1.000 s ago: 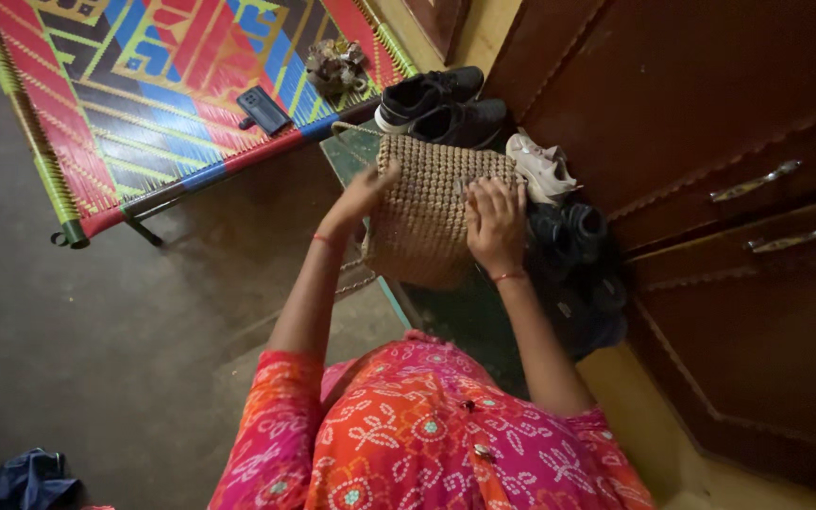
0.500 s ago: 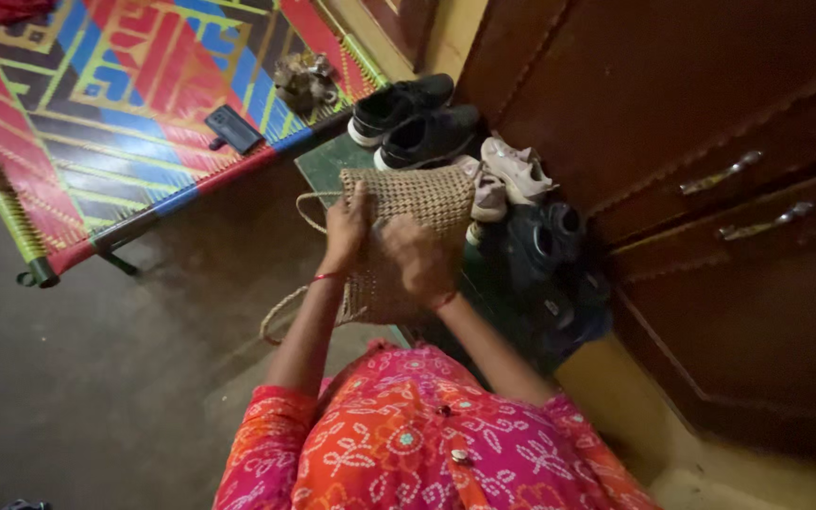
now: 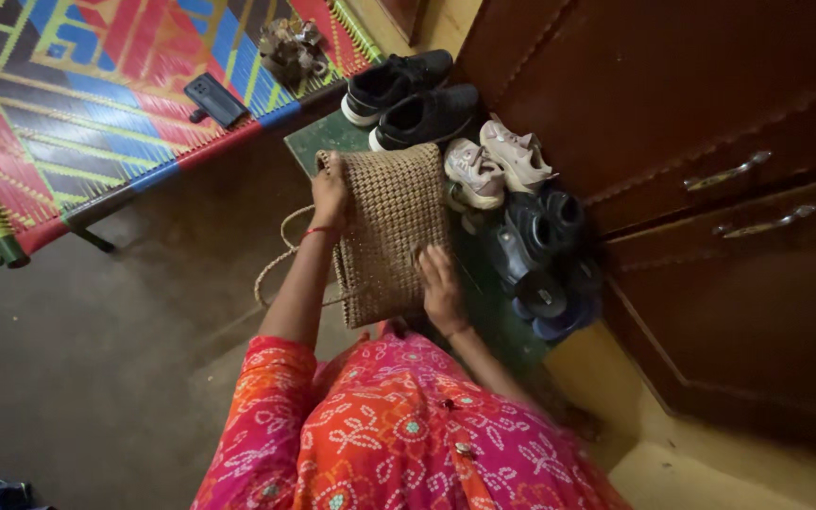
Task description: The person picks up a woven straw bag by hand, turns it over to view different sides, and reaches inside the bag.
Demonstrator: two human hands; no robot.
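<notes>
A tan woven basket bag stands upright on its edge between my hands, above a green low shelf. My left hand grips its upper left rim, where the rope handles hang down. My right hand holds the lower right edge of the bag. Right of the bag sit a pair of pale sneakers and dark sandals.
A pair of black shoes rests at the far end of the shelf. A colourful woven cot holds a dark phone and a small ornament. Brown wooden cabinet doors with metal handles fill the right.
The bag has been turned upright and shifted left, uncovering the pale sneakers. My right hand slid from the bag's face down to its lower right edge; the left moved to the top rim.
</notes>
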